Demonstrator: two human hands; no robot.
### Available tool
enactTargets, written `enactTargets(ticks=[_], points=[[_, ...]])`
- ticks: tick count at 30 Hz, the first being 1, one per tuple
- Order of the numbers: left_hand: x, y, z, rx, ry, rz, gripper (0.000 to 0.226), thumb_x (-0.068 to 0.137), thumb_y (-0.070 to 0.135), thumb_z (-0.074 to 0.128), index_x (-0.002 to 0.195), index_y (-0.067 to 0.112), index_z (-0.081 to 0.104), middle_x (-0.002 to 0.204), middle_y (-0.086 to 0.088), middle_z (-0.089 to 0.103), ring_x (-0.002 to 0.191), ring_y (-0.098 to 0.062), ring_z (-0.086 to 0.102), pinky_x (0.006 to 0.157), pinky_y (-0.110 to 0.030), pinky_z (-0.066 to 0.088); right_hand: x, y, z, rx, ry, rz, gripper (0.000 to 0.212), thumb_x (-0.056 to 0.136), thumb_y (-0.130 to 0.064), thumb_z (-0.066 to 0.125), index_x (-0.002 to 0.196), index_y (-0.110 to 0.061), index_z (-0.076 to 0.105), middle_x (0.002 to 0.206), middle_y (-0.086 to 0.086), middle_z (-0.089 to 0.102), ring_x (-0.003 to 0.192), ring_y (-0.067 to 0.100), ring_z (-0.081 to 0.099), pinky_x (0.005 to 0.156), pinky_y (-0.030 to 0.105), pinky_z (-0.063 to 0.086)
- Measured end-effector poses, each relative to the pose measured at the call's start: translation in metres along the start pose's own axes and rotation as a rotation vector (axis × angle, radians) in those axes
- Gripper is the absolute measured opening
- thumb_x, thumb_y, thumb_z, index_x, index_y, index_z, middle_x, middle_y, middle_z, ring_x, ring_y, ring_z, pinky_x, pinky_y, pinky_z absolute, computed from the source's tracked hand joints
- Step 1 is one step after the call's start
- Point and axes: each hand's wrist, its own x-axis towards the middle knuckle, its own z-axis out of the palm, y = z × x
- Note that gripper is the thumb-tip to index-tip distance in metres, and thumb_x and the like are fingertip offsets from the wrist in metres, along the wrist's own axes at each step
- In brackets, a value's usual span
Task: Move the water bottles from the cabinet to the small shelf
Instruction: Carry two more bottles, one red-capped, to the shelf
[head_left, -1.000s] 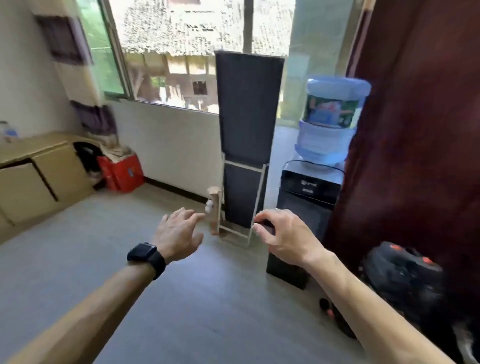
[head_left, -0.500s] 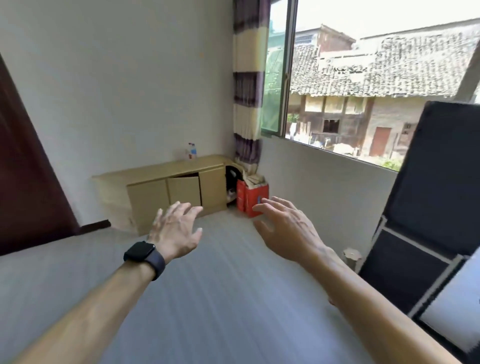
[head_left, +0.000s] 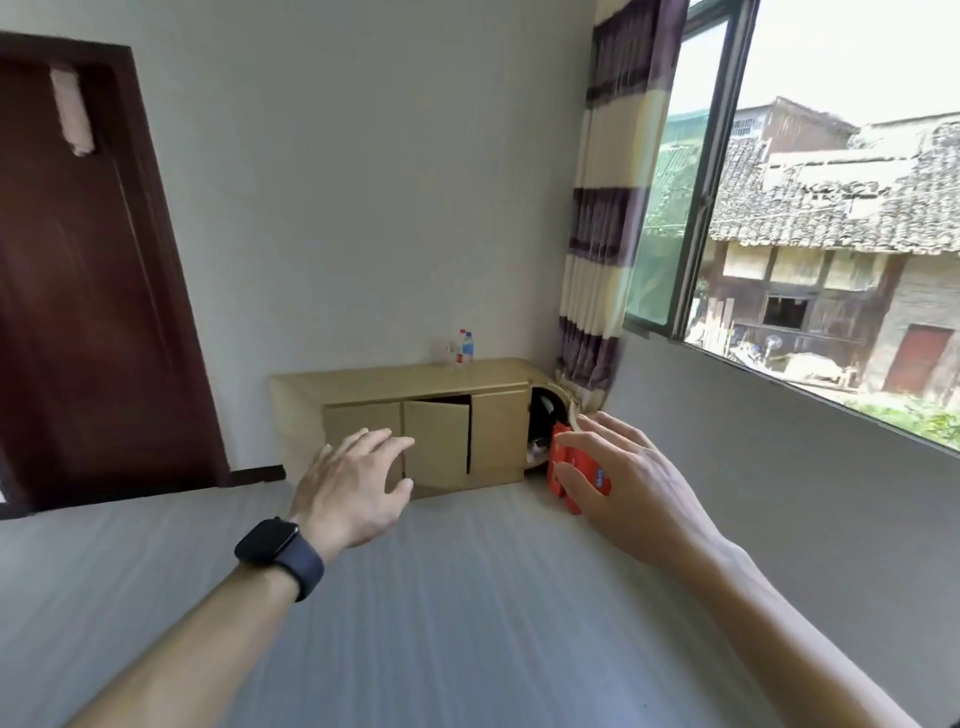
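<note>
Both forearms reach forward from the bottom edge of the view, the left from 7 o'clock and the right from 5 o'clock, held above a grey floor (head_left: 467, 639). The left wrist wears a dark watch (head_left: 280, 553). The left hand (head_left: 353, 488) is just left of centre, back upward, with its fingers spread and slightly bent and the thumb out to the side; it is empty. The right hand (head_left: 623, 488) is at about 3 o'clock from the left one and well apart from it. Its palm is turned inward, its fingers are loosely extended, and it grips nothing.

Beyond the right hand's fingers, and partly covered by them in this view, a red box (head_left: 560, 451) stands on the floor at the right end of a low tan cabinet (head_left: 363, 387). The middle cabinet door (head_left: 436, 441) is ajar, with a dark gap showing along its top and right edges.

The water bottles (head_left: 464, 347) stand upright in a small cluster on the cabinet top, near its right end, against the white wall (head_left: 363, 182). Their number is hard to make out.

At 9 o'clock is a dark brown door (head_left: 78, 291). At 1 o'clock a striped curtain (head_left: 602, 234) hangs beside a window (head_left: 701, 171).
</note>
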Motion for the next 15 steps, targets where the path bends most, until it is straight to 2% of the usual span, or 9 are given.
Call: enactTargets(ticks=[7,15], points=[[0.115,-0.027,0.034,0.131,-0.021,-0.068,0.055,0.093,0.048,0.046,0.146,0.034,0.037,0.158,0.004,0.03,0.146,-0.018,0.023,0.114,-0.041,0.025,0.117,0.062,0.053,-0.003,-0.019,-0.054,0.041,0.096,-0.053,0.048,0.135,-0.041,0.054,0.152,-0.013,0.041,0.147,0.008,0.022,0.117,0.033,0.03],[0.264,-0.092,0.093,0.143,-0.013,-0.074,0.056,0.092,0.048,0.048,0.145,0.033,0.04,0.157,0.0,0.032,0.145,-0.021,0.025,0.113,-0.043,0.027,0.25,0.109,0.156,-0.061,-0.062,-0.078,0.044,0.097,-0.055,0.042,0.138,-0.042,0.05,0.153,-0.01,0.041,0.147,0.011,0.024,0.118,0.038,0.03]])
